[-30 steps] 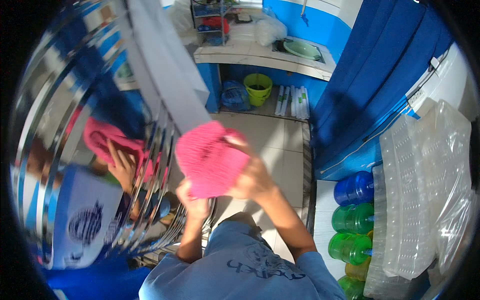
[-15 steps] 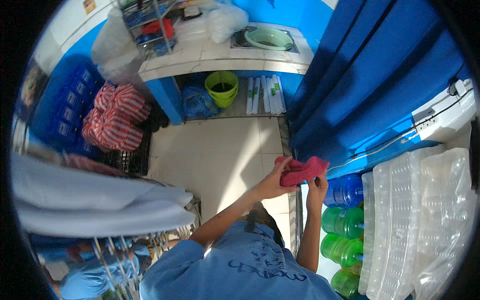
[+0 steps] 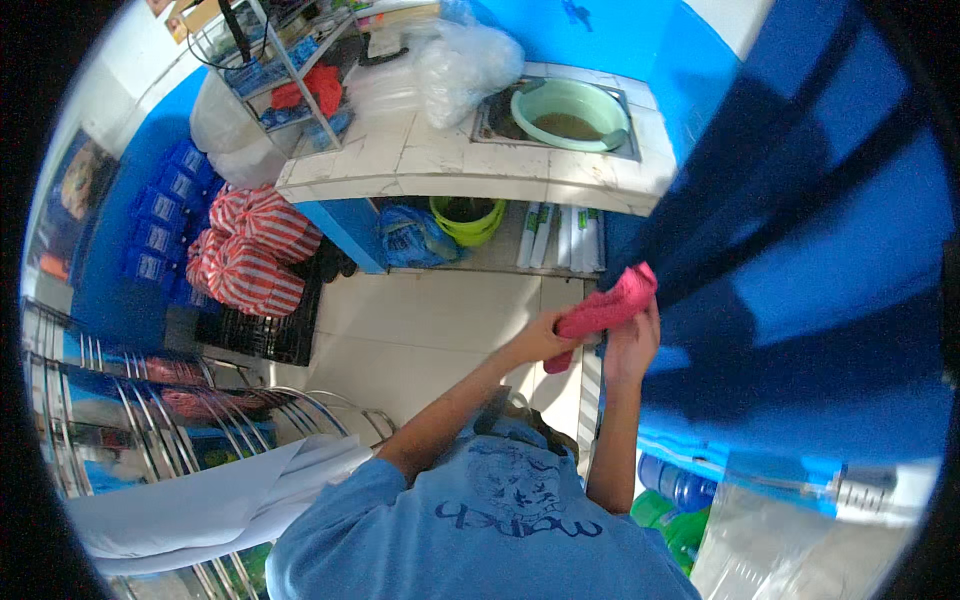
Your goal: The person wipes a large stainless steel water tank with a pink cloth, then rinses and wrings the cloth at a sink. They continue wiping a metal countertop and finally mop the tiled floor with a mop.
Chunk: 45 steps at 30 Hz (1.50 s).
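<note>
A pinkish-red cloth (image 3: 605, 308), folded and bunched, is held up in front of my body. My left hand (image 3: 538, 338) grips its lower left end, and a small flap hangs below that hand. My right hand (image 3: 632, 345) is closed on the right part from underneath, with some of its fingers hidden behind the fabric. Beyond the cloth stands a tiled counter (image 3: 400, 175) with a pale green basin (image 3: 520, 108) set in its sink opening; some murky liquid lies in the basin.
A blue curtain (image 3: 760, 300) hangs close on my right. Under the counter are a yellow-green bucket (image 3: 470, 232) and several white rolls (image 3: 575, 240). Red-and-white striped bundles (image 3: 255, 275) sit at left by a black crate (image 3: 255, 340). A metal rack (image 3: 150, 400) stands at near left.
My view has moved nearer the counter, and the water bottles have slid toward the lower edge. The cloth has turned from lying level to slanting up at its right end, still in both hands.
</note>
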### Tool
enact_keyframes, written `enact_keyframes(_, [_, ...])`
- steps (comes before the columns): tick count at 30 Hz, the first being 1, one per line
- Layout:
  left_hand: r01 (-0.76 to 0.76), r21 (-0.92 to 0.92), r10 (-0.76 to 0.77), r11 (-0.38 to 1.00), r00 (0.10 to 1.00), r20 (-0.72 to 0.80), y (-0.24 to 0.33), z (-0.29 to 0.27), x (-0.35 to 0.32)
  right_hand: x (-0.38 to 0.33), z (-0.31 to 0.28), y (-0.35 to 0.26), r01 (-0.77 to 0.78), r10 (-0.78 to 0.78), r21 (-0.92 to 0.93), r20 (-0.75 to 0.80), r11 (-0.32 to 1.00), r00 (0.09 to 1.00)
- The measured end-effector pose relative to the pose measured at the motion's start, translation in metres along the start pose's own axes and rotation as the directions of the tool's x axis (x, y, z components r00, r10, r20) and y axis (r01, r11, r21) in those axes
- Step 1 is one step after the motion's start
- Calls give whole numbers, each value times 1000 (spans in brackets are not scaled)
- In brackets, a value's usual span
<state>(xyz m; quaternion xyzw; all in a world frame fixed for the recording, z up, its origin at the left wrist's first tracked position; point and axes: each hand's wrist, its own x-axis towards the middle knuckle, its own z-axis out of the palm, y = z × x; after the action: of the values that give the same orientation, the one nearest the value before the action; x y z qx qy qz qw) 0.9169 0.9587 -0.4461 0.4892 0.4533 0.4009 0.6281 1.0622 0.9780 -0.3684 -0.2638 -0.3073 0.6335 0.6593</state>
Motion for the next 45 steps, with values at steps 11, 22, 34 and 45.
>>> enact_keyframes(11, [-540, 27, 437, 841, 651, -620, 139, -237, 214, 426, 141, 69, 346, 177, -855, 437, 386, 882])
enact_keyframes(22, [-472, 457, 651, 754, 444, -616, 175, -327, 436, 720, 196, 125, 697, -212, -709, 701, -109, 681])
enact_keyframes(34, [-322, -57, 189, 945, 678, -710, 155, -304, 592, 749, 149, 116, 533, -142, -371, 706, 761, 694])
enact_keyframes(45, [-297, -269, 11, 916, 690, -724, 176, -289, 624, 677, 25, 229, -768, 757, 124, 132, 628, 640])
